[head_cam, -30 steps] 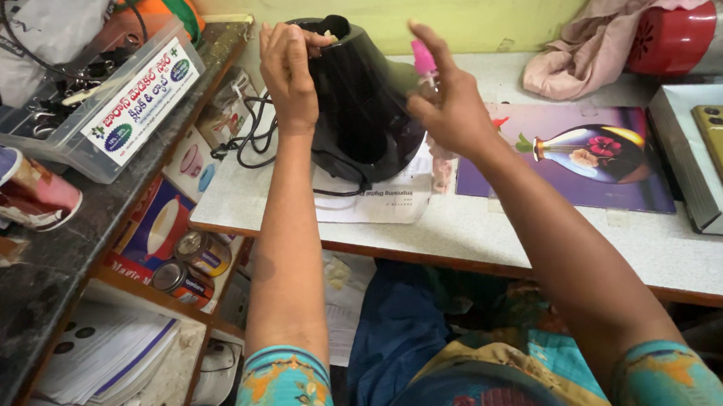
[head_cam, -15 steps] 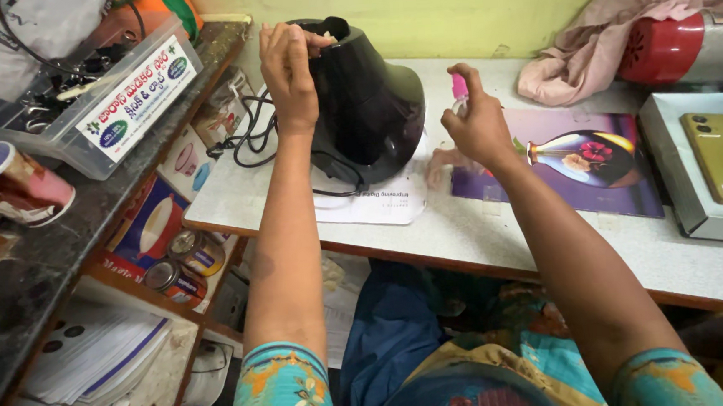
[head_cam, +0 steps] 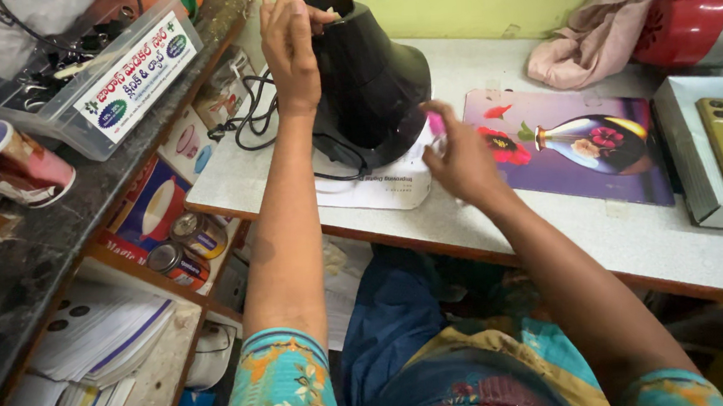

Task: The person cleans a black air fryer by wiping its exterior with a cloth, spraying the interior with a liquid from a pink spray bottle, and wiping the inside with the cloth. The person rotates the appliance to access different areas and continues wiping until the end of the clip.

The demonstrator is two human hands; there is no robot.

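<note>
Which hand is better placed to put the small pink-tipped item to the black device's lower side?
Probably the right hand: it grips the pink-tipped item right beside the base of the black device. The left hand is up at the device's top rim, gripping it.

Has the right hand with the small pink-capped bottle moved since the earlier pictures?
Yes. The right hand with the pink-capped bottle has come down and nearer the black device, from above the flower-vase mat to its left edge, over the white paper.
</note>
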